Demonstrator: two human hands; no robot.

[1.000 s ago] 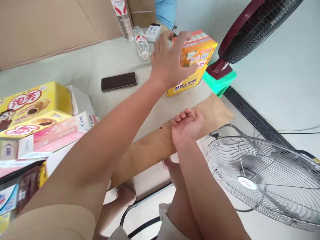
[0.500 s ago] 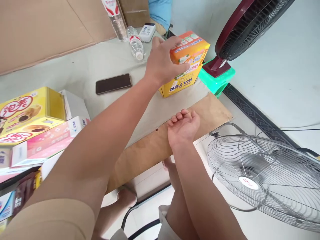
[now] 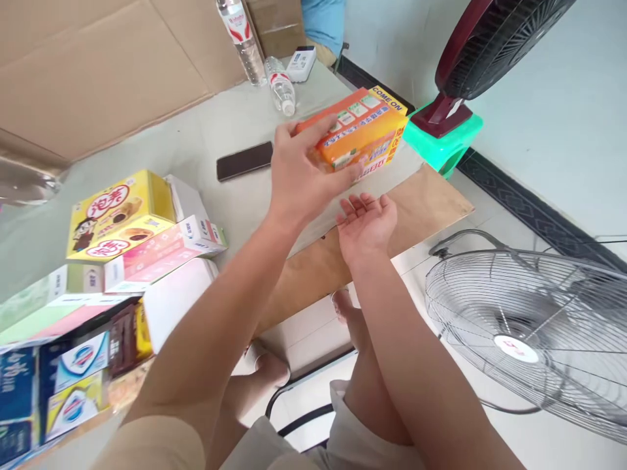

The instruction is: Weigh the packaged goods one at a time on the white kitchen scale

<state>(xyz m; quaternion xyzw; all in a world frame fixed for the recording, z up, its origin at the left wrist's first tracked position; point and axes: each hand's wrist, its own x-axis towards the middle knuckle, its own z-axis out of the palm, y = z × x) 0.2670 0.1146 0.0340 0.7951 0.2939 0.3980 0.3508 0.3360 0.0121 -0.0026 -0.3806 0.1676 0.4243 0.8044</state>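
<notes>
My left hand (image 3: 306,166) grips the near end of an orange and yellow printed carton (image 3: 360,127), thumb on the side facing me and fingers over the top. The carton's lower part is hidden behind my hands, so I cannot tell if it touches the table. Just below it, my right hand (image 3: 367,225) lies palm up above the table's wooden edge, fingers loosely apart and holding nothing. A dark phone (image 3: 245,161) lies on the table left of my left hand.
Yellow snack boxes (image 3: 122,212), a pink box (image 3: 157,254) and a tray with soap packs (image 3: 81,359) stand at left. Two water bottles (image 3: 281,88) and a white device (image 3: 301,64) are at the back. A wire-caged fan (image 3: 519,326) and a red fan (image 3: 453,111) on a green stool (image 3: 435,147) stand right.
The carton has tipped over and come toward me, its top now facing up more. My left hand moved down with it. The right hand's fingers have opened. The view has shifted left.
</notes>
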